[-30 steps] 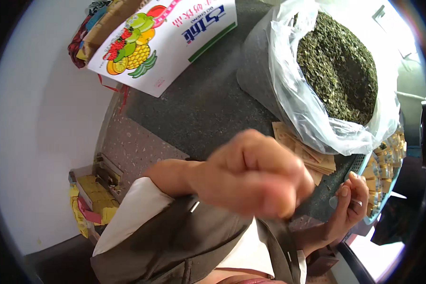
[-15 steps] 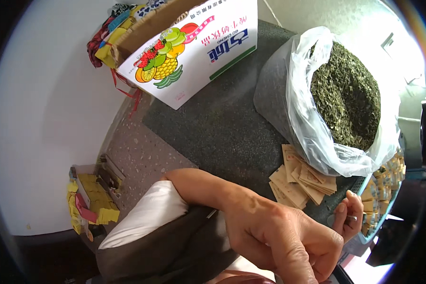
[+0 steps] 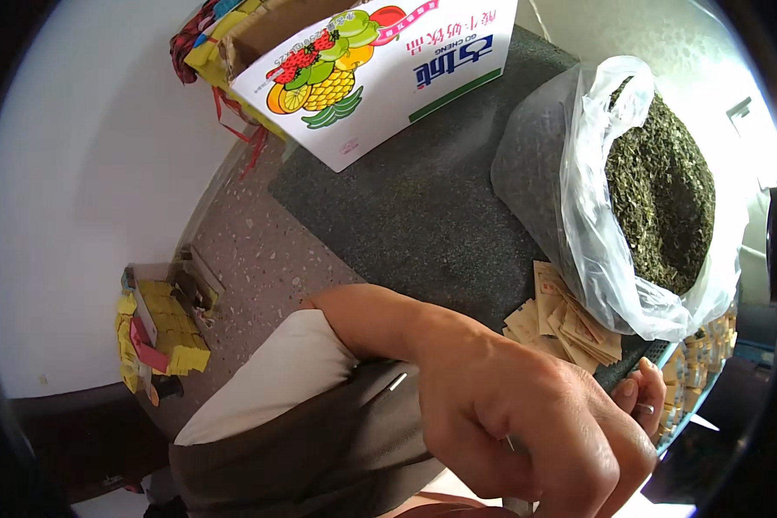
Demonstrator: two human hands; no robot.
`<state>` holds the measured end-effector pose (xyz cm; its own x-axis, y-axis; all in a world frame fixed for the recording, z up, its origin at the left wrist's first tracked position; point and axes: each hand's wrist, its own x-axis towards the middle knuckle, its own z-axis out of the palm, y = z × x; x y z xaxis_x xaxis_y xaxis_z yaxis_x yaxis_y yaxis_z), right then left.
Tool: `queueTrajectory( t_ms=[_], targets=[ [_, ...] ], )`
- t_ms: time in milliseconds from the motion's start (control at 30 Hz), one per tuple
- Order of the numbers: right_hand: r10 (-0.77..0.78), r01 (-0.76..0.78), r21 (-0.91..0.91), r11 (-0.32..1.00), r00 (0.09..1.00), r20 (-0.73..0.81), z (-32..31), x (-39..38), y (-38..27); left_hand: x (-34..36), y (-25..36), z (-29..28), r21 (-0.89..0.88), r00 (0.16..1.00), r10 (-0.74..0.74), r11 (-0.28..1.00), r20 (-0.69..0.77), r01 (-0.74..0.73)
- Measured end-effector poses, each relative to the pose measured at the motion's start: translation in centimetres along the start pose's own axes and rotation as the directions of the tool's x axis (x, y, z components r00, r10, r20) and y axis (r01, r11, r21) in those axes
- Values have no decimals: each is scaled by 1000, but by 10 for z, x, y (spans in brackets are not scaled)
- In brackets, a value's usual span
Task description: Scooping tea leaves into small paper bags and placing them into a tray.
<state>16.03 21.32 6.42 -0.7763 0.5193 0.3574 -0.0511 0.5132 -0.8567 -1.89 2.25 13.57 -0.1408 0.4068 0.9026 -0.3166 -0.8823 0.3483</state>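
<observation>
My left hand is large in the lower middle, back up, fingers curled; a small metal piece shows between them, mostly hidden. Partly behind it, my right hand curls around a slim metal utensil at the edge of the dark stone counter. Fanned paper packets lie just above both hands. Beyond them stands a clear plastic bag full of dried green leaves, its rim rolled outward.
A fruit-printed cardboard box sits at the back left, with colourful fabric or bags behind it. A blue basket of small packets is at the right. Low left holds a box of yellow packs beside a white wall.
My left hand has moved down and rightward, turning its back up, and now partly covers my right hand. The view has shifted, with my right hand appearing lower.
</observation>
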Motion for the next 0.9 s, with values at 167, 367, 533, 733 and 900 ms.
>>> queueTrajectory(
  t_ms=[167,367,533,733,900],
  targets=[
    [98,-97,11,995,984,-152,16,-1,-10,-13,10,-19,-161,969,-168,977,-182,139],
    [33,-32,23,999,999,-15,12,7,-7,-30,26,-16,-238,693,-343,939,-634,248],
    [32,-31,43,999,999,-29,15,9,-10,-31,30,-19,-178,680,-322,945,-659,274],
    [-65,48,242,969,996,62,14,14,-8,-38,19,-26,-226,779,-227,968,-584,112],
    [-214,-98,780,618,934,287,31,16,-54,-34,17,-36,-388,730,-309,919,-610,65]
  ],
)
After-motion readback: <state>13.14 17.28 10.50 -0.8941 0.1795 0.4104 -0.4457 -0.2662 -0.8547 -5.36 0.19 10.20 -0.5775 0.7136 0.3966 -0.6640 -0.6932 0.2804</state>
